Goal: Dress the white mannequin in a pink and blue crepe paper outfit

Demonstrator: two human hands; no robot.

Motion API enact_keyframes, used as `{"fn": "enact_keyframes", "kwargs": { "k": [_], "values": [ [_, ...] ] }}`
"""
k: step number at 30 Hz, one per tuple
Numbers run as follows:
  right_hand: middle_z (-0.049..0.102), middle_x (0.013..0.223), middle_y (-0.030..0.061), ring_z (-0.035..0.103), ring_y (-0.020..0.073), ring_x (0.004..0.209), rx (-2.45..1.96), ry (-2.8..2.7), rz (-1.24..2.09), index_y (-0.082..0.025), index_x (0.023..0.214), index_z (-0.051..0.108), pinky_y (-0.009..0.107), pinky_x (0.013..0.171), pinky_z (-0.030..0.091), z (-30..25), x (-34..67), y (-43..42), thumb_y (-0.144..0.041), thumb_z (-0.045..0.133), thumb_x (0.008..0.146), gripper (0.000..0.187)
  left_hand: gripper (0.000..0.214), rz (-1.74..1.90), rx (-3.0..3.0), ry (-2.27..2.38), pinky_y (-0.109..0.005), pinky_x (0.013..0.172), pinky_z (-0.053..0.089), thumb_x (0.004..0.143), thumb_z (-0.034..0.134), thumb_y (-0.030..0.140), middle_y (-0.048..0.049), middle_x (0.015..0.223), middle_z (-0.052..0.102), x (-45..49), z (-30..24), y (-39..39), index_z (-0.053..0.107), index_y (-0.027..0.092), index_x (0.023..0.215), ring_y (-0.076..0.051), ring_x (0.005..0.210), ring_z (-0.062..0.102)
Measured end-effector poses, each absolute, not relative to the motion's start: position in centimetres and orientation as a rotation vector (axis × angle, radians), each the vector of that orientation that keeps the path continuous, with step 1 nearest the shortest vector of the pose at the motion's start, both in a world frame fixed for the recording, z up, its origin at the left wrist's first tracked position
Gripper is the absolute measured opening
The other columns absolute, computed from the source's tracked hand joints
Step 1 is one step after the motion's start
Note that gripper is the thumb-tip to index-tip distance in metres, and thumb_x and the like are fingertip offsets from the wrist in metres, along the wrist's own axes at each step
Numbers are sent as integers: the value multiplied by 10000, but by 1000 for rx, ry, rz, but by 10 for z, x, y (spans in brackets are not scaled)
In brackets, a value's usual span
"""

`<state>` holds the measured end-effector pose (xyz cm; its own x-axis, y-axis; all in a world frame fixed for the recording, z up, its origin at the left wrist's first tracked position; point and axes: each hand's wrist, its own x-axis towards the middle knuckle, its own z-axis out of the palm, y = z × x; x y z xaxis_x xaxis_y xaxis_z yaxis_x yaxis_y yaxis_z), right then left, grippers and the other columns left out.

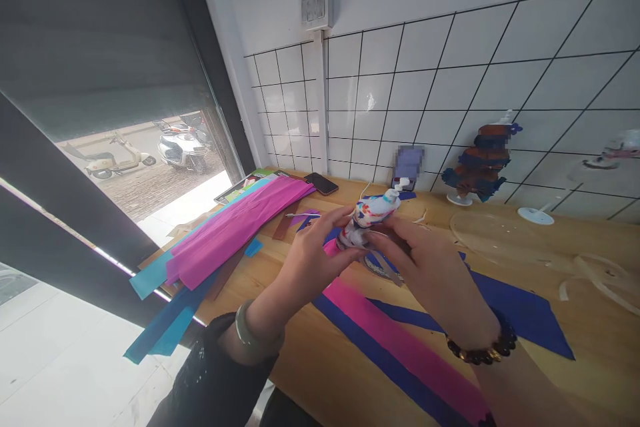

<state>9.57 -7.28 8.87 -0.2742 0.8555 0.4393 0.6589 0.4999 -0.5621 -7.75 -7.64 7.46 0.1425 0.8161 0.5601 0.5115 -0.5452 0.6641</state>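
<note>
Between my hands, above the table, is a small white form [373, 209] with a colourful patterned wrap and a knobbed white top, tilted to the upper right. My left hand [313, 255] grips its lower part, thumb underneath. The fingers of my right hand [425, 257] close on it from the other side. Pink shows at its lower end, partly hidden by my left hand. Below my hands, a long pink paper strip [400, 340] lies over a dark blue strip [370, 355]. Whether the pink strip joins the form I cannot tell.
Pink paper [240, 230] and turquoise paper [150, 278] are stacked at left, beside a phone [321, 183]. Dark blue paper [525, 313] lies at right. A ruffled brown-and-blue figure [483, 163] stands on a white base against the tiled wall. A clear round sheet [485, 240] lies nearby.
</note>
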Motion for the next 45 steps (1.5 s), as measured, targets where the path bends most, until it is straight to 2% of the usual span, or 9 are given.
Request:
{"fn": "enact_keyframes", "kwargs": {
  "k": [5, 9, 13, 18, 25, 30, 37, 45],
  "values": [
    [715, 782, 25, 637, 168, 614, -1299, -2034, 127, -226, 985, 650, 263, 505, 394, 86, 99, -71, -440, 447, 900, 307, 536, 1413, 2098, 1327, -274, 851, 491, 698, 715, 240, -21, 1049, 667, -80, 74, -75, 516, 248, 1196, -176, 988, 620],
    [708, 758, -2, 626, 141, 634, -1226, -2069, 107, -236, 865, 683, 256, 556, 404, 87, 102, -71, -387, 441, 914, 289, 562, 1421, 2046, 1355, -279, 864, 491, 686, 726, 244, -32, 1039, 673, -83, 73, -73, 513, 233, 1206, -184, 1006, 616],
    [695, 789, 10, 614, 147, 680, -1194, -2063, 92, -220, 869, 670, 266, 602, 397, 88, 103, -72, -389, 446, 912, 284, 569, 1408, 1922, 1291, -299, 893, 482, 686, 728, 277, -43, 1071, 661, -84, 71, -73, 508, 235, 1209, -192, 1030, 606],
    [659, 703, 3, 565, 141, 614, -1230, -2066, 127, -219, 848, 661, 262, 555, 361, 88, 103, -70, -387, 448, 910, 279, 576, 1384, 1753, 1170, -352, 928, 462, 685, 736, 301, -57, 1077, 655, -82, 67, -74, 500, 237, 1207, -217, 1038, 598],
    [664, 726, -7, 570, 133, 632, -1233, -2037, 206, -220, 819, 652, 249, 574, 375, 90, 103, -70, -380, 462, 901, 262, 588, 1332, 1604, 1010, -361, 901, 476, 679, 745, 260, -78, 1054, 667, -80, 71, -76, 477, 205, 1200, -224, 1008, 614],
    [616, 638, -16, 524, 125, 576, -1276, -2070, 239, -220, 765, 633, 257, 542, 343, 93, 106, -71, -426, 413, 915, 336, 569, 1316, 1538, 952, -342, 878, 487, 661, 758, 228, -82, 1005, 680, -80, 72, -76, 488, 180, 1159, -209, 958, 634],
    [644, 706, -13, 546, 134, 617, -1270, -2111, 193, -225, 795, 632, 273, 567, 346, 95, 108, -73, -416, 418, 916, 312, 517, 1272, 1492, 839, -291, 834, 497, 659, 752, 173, -66, 974, 694, -85, 69, -73, 513, 169, 1117, -181, 919, 644],
    [660, 733, -7, 561, 133, 628, -1194, -2130, 357, -232, 819, 663, 256, 551, 380, 98, 111, -73, -402, 430, 913, 304, 517, 1187, 1426, 728, -267, 730, 525, 609, 779, 175, -61, 928, 698, -92, 69, -70, 544, 165, 1069, -181, 844, 656]
  ]
}}
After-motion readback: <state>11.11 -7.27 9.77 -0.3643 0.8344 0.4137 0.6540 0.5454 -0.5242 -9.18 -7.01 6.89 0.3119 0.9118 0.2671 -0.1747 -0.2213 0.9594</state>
